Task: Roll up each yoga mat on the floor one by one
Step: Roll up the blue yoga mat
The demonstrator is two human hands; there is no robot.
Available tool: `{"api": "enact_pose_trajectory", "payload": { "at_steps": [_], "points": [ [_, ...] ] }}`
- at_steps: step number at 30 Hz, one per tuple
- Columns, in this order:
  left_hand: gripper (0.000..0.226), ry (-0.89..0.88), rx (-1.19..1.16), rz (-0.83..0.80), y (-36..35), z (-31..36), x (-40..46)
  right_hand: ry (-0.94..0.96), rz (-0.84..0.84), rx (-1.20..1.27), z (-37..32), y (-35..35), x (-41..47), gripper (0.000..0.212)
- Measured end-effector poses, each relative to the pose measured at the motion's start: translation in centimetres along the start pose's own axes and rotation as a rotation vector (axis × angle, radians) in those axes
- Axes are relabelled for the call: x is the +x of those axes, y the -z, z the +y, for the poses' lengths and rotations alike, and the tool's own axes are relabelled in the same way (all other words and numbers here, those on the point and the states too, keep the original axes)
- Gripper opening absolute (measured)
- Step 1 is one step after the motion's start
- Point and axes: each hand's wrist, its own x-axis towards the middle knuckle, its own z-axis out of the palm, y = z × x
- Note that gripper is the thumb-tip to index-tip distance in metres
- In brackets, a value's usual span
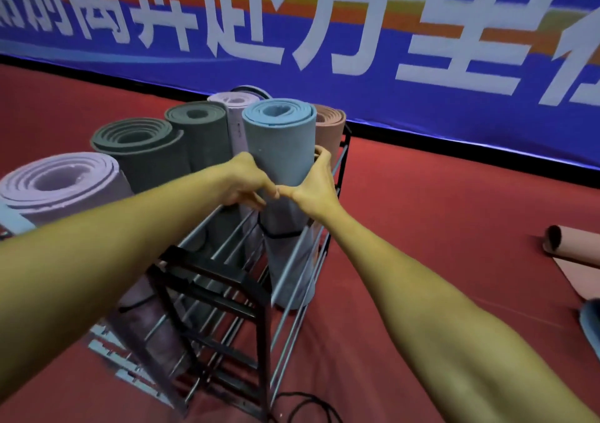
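A rolled light-blue yoga mat (281,150) stands upright in a black metal rack (227,279), bound low down by a black strap (279,235). My left hand (245,180) grips its left side and my right hand (313,184) grips its right side, thumbs almost touching at the front. Other rolled mats stand in the rack: a pink one (329,127) behind, a pale lilac one (232,111), two dark green ones (201,130) (143,150) and a large lilac one (61,182) at the left.
Red carpet (422,215) covers the floor. A partly rolled pink mat (571,247) and the edge of a blue mat (591,325) lie at the right. A black cord (305,406) lies by the rack's foot. A blue banner (357,33) lines the wall behind.
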Motion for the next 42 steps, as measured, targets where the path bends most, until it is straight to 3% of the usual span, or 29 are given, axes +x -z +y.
{"api": "enact_pose_trajectory", "payload": {
  "at_steps": [4,10,16,20,23,26,28,31,34,42],
  "points": [
    [0.061,-0.056,-0.031,0.173,-1.9,-0.9,2.0,0.01,-0.068,-0.121,1.8,0.6,2.4,0.124],
    [0.072,-0.348,0.216,0.341,-3.8,-1.2,2.9,0.01,0.071,-0.015,3.8,1.4,2.9,0.112],
    [0.078,-0.374,0.26,0.226,-2.7,-2.0,3.4,-0.008,0.045,-0.055,3.8,0.9,2.7,0.106],
    [0.102,-0.2,0.276,0.035,-2.2,-4.3,4.7,-0.143,-0.131,-0.397,2.3,0.5,2.2,0.112],
    [0.082,-0.166,0.193,-0.048,-2.0,-4.2,3.8,-0.246,-0.162,-0.589,0.7,1.4,2.0,0.124],
    [0.053,-0.185,0.136,0.003,-1.9,-3.5,3.3,-0.156,-0.101,-0.394,0.3,2.5,1.7,0.137],
    [0.064,-0.267,0.222,0.149,-1.7,-2.9,2.8,-0.024,0.001,-0.313,0.3,3.2,1.1,0.126],
    [0.081,-0.343,0.314,0.314,-1.1,-2.1,2.0,0.037,0.005,-0.309,0.5,3.8,0.4,0.102],
    [0.078,-0.354,0.36,0.344,-0.5,-1.5,1.3,0.042,-0.067,-0.301,1.1,4.0,-0.1,0.091],
    [0.056,-0.339,0.469,0.368,0.4,0.7,-1.4,0.027,-0.148,-0.296,-0.5,4.4,-1.6,0.09]
  ]
}}
